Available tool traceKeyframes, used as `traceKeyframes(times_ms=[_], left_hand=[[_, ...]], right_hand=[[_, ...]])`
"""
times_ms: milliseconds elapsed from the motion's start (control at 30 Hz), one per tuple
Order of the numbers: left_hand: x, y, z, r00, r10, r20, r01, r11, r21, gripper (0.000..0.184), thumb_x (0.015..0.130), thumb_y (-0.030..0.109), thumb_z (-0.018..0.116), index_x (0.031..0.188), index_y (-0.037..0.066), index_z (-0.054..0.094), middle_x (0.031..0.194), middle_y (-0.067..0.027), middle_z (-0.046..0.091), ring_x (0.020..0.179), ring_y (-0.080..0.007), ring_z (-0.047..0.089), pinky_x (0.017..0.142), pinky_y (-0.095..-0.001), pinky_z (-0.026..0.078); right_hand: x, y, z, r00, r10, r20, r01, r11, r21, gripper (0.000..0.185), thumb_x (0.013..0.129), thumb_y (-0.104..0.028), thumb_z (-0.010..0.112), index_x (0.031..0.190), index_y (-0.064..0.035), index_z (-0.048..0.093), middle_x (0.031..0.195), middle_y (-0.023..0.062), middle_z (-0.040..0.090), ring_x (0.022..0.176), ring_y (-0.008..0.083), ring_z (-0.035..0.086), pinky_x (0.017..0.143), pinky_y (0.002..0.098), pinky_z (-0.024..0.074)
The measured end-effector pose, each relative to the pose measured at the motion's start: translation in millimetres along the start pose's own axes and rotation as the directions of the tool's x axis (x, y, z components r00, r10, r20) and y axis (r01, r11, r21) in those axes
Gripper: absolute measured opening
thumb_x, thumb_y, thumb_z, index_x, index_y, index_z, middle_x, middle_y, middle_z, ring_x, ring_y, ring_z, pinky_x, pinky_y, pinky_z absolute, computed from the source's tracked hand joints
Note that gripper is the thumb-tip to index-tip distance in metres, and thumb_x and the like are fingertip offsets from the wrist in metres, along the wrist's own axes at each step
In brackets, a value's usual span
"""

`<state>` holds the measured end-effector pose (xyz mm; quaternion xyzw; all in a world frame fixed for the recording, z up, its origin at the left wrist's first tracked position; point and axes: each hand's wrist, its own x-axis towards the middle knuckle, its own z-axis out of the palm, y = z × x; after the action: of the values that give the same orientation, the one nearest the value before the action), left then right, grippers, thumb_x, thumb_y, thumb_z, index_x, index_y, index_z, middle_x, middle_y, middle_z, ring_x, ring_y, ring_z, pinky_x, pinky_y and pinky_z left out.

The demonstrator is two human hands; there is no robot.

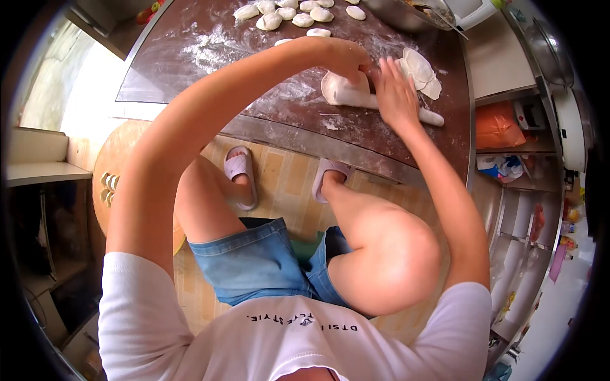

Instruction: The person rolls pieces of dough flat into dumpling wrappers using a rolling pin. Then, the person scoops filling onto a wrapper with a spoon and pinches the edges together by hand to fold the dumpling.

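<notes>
A white rolling pin point(431, 117) lies across a flat round of dough point(328, 87) on the floured brown table point(267, 95). My right hand point(398, 101) rests on the pin, palm down, its fingers stretched out and together. At the far side of the dough, my left hand point(346, 60) is curled with bent fingers at the dough's edge; its fingertips are partly hidden. Just right of my right hand is a pile of thin, flat dough wrappers point(418, 66), overlapping one another. Several small flattened dough pieces point(269, 21) lie dusted with flour toward the table's far side.
A metal bowl point(406, 13) with filling and a utensil stands at the far right of the table. Left of my legs is a round wooden board point(121, 143) with small dough pieces on it. Shelves point(524, 171) with bags line the right side.
</notes>
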<state>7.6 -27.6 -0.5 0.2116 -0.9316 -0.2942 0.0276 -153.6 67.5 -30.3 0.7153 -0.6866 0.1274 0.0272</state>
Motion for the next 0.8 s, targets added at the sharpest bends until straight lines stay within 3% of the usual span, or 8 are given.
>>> traceKeyframes(times_ms=[67,167,267,367,500,567,700,800], left_hand=[[3.3,10.0,-8.1,0.994,-0.098,0.04,0.091,0.982,0.164,0.022,0.07,0.018,0.059,0.086,0.004,0.062,0.079,-0.0091,0.063,0.072,-0.0233,0.06,0.065,-0.0358,0.047],[4.9,7.5,-8.4,0.997,-0.054,0.062,0.042,0.984,0.171,0.023,0.071,0.019,0.06,0.088,0.004,0.062,0.079,-0.0102,0.063,0.071,-0.0236,0.06,0.063,-0.0355,0.047],[-2.2,9.8,-8.2,0.985,-0.091,0.144,0.1,0.993,-0.061,0.024,0.071,0.019,0.061,0.089,0.003,0.062,0.08,-0.011,0.063,0.073,-0.023,0.06,0.063,-0.0348,0.047],[-3.4,6.2,-4.5,0.99,-0.092,0.108,0.106,0.985,-0.134,0.025,0.071,0.019,0.061,0.089,0.003,0.062,0.082,-0.011,0.064,0.075,-0.0222,0.06,0.065,-0.0335,0.047],[1.1,9.7,-9.4,0.996,-0.061,0.058,0.054,0.992,0.111,0.026,0.071,0.02,0.061,0.088,0.001,0.062,0.082,-0.0109,0.063,0.078,-0.0223,0.06,0.07,-0.0337,0.046],[4.9,7.2,-8.3,0.99,-0.116,0.077,0.109,0.99,0.085,0.025,0.07,0.02,0.062,0.087,0.001,0.062,0.08,-0.0108,0.063,0.077,-0.0221,0.06,0.069,-0.0336,0.046],[2.0,8.1,-12.8,0.991,-0.037,0.125,0.033,0.999,0.032,0.024,0.07,0.018,0.06,0.087,0.001,0.061,0.078,-0.0102,0.062,0.074,-0.0217,0.059,0.068,-0.0326,0.046],[-5.8,13.9,-15.4,0.986,-0.143,0.082,0.152,0.982,-0.111,0.022,0.071,0.016,0.059,0.088,0.001,0.06,0.076,-0.0098,0.061,0.073,-0.0211,0.058,0.066,-0.0325,0.045]], right_hand=[[24.7,4.7,7.3,0.998,0.052,-0.022,-0.052,0.999,-0.004,0.058,0.093,-0.042,0.028,0.132,0.0,0.035,0.138,0.0188,0.033,0.131,0.0294,0.026,0.107,0.0435,0.0166],[9.8,3.2,5.3,0.999,0.045,0.028,-0.045,0.999,0.016,0.06,0.093,-0.045,0.027,0.132,-0.0002,0.035,0.138,0.0182,0.033,0.132,0.028,0.025,0.108,0.0429,0.0158],[-64.1,-11.8,-24.7,0.993,-0.086,0.084,0.08,0.994,0.069,0.053,0.093,-0.037,0.036,0.128,0.0026,0.039,0.137,0.021,0.034,0.13,0.0306,0.029,0.105,0.0456,0.0207],[-75.3,-11.7,-26.1,0.993,-0.103,0.058,0.099,0.993,0.068,0.053,0.093,-0.037,0.036,0.127,0.0027,0.04,0.135,0.0216,0.035,0.129,0.0313,0.03,0.105,0.0452,0.0206],[12.8,0.5,3.7,0.998,0.051,-0.038,-0.051,0.999,0.009,0.058,0.093,-0.043,0.03,0.13,0.0004,0.038,0.137,0.0183,0.035,0.13,0.029,0.029,0.106,0.0431,0.019],[33.4,3.8,8.9,0.993,0.112,-0.023,-0.112,0.994,-0.009,0.059,0.093,-0.044,0.029,0.13,0.0003,0.038,0.138,0.0178,0.034,0.13,0.0283,0.028,0.107,0.0428,0.0188],[-48.4,-10.1,-19.0,0.995,-0.062,0.072,0.058,0.996,0.066,0.057,0.092,-0.041,0.035,0.129,0.0025,0.039,0.137,0.0203,0.034,0.13,0.0296,0.029,0.106,0.0434,0.0197],[-80.5,-15.0,-31.2,0.993,-0.105,0.055,0.1,0.992,0.082,0.053,0.092,-0.037,0.037,0.127,0.0026,0.04,0.135,0.0212,0.036,0.129,0.0303,0.03,0.105,0.0443,0.021]])
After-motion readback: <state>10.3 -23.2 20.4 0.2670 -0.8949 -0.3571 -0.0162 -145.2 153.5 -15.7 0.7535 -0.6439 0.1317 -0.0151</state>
